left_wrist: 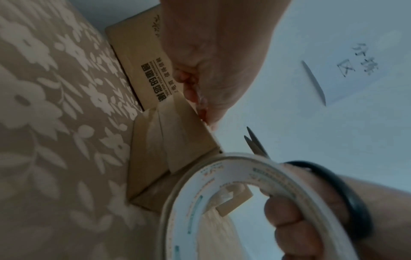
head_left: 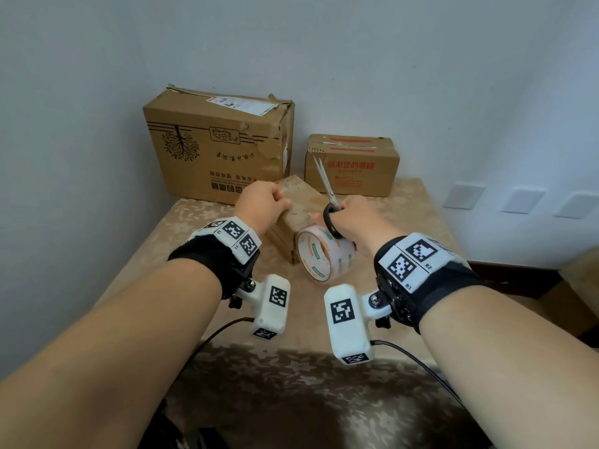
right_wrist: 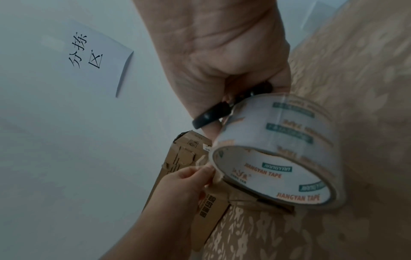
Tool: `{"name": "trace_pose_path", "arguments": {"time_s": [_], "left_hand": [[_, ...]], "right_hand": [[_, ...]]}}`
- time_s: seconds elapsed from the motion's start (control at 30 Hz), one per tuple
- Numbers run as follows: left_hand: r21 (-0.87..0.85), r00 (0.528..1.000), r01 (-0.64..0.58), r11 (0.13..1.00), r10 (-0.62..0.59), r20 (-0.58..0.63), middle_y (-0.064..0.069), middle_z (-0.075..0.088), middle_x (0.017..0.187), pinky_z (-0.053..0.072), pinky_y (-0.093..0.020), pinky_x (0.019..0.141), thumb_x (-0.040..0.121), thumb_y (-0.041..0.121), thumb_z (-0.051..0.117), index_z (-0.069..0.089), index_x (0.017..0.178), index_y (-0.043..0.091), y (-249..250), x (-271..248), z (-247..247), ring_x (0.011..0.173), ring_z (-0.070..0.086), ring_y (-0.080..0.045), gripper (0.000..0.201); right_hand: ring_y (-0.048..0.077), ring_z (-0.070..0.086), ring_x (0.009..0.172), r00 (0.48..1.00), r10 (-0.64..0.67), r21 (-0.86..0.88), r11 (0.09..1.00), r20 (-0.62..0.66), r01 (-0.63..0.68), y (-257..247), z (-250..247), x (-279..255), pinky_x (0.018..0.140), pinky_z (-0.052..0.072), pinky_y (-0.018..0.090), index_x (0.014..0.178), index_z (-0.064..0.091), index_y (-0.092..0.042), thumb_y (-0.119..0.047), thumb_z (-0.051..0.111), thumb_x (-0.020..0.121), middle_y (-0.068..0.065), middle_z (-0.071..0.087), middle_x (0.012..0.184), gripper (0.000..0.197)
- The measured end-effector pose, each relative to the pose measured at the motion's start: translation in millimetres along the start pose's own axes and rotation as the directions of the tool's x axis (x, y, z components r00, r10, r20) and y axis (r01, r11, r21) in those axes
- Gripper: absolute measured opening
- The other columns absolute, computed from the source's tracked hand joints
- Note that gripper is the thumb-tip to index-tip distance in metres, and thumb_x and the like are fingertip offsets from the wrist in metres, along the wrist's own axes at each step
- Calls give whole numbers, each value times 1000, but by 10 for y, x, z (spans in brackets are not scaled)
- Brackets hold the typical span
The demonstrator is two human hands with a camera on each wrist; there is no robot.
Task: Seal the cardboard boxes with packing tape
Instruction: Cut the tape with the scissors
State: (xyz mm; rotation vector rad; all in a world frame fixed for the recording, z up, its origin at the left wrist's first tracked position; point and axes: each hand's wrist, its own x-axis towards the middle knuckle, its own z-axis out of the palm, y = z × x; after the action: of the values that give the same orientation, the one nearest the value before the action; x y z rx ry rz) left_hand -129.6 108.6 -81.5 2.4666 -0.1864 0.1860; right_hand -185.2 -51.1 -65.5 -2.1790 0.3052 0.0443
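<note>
Gripping two things at once, the right hand (head_left: 351, 218) had its fingers curled through the core of the roll of packing tape (head_left: 324, 256) and round the black handle of the scissors (head_left: 327, 192), whose slightly parted blades pointed up and away from the wrist. In the left wrist view the fingers (left_wrist: 286, 216) showed inside the roll's white cardboard core, with the black loop of the handle lying along the outside of the roll.

The left hand (head_left: 262, 202) was closed, thumb and fingertips pinched on the free end of clear tape (left_wrist: 201, 100), and it rested on the top of the small box (head_left: 304, 205). The two hands sat near each other, the roll just beside and below the right one, hard against the near corner of that box.

The small box lay between and just beyond the hands, plain brown, its lid flaps down, with strips of pale tape already showing on its side. The roll was clear, printed in green and orange with "JIANGYAN TAPE".

Beyond the left hand stood a large box (head_left: 220, 147), torn at its top edge and bearing a shipping label. Beyond the right hand, behind the scissors' tips, sat a medium box (head_left: 353, 166) with red print. All stood on the bench (head_left: 421, 222), covered in a beige floral cloth.
</note>
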Motion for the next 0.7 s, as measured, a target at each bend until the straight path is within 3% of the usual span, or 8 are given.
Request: {"name": "trace_pose_path", "arguments": {"time_s": [0.1, 0.2, 0.33, 0.43, 0.57, 0.7], "left_hand": [[95, 998, -62, 994, 60, 29, 3, 55, 77, 46, -32, 73, 86, 35, 64, 49, 72, 21, 10, -24, 41, 83, 58, -23, 25], [98, 996, -64, 993, 58, 66, 1, 51, 87, 40, -32, 68, 77, 54, 69, 47, 85, 15, 12, -35, 83, 82, 51, -21, 45], [32, 996, -27, 999, 24, 85, -7, 52, 106, 41, -31, 72, 71, 58, 72, 46, 94, 16, 4, -17, 115, 90, 52, -22, 54], [-49, 998, -8, 999, 11, 63, -8, 49, 113, 40, -29, 77, 72, 50, 76, 48, 102, 13, 19, -35, 138, 97, 51, -22, 55], [-195, 999, 49, 980, -46, 21, -9, 47, 127, 44, -30, 86, 69, 45, 81, 33, 129, 9, 6, -26, 108, 111, 50, -23, 85], [-96, 995, 98, 991, -95, 31, -8, 52, 123, 40, -28, 78, 80, 47, 70, 42, 123, 9, -67, 62, 28, 97, 50, -18, 64]], "right_hand": [[24, 57, 68, 999, 44, 47, 998, 25, -45, 26, 8, -7, 60, 45, 29, 92, 61, 0, -32, 72, 83, 10, 59, 74, 35], [26, 61, 74, 997, 68, 105, 992, 34, -72, 46, 53, 8, 69, 52, 36, 110, 62, 0, -36, 75, 79, 13, 65, 86, 49], [24, 61, 69, 997, 64, 102, 992, 36, -68, 74, 57, -5, 65, 50, 32, 106, 64, 0, -39, 74, 80, 10, 65, 80, 48], [24, 60, 69, 997, 66, 97, 993, 36, -70, 75, 56, -8, 67, 50, 32, 108, 64, 0, -41, 73, 80, 10, 64, 80, 51], [26, 61, 73, 996, 80, 121, 989, 45, -85, 50, 73, 5, 76, 55, 38, 107, 63, -1, -41, 75, 78, 12, 66, 85, 50], [25, 59, 69, 996, 76, 99, 992, 46, -80, 33, 41, -10, 68, 49, 33, 101, 63, 0, -34, 71, 84, 11, 62, 79, 39]]}}
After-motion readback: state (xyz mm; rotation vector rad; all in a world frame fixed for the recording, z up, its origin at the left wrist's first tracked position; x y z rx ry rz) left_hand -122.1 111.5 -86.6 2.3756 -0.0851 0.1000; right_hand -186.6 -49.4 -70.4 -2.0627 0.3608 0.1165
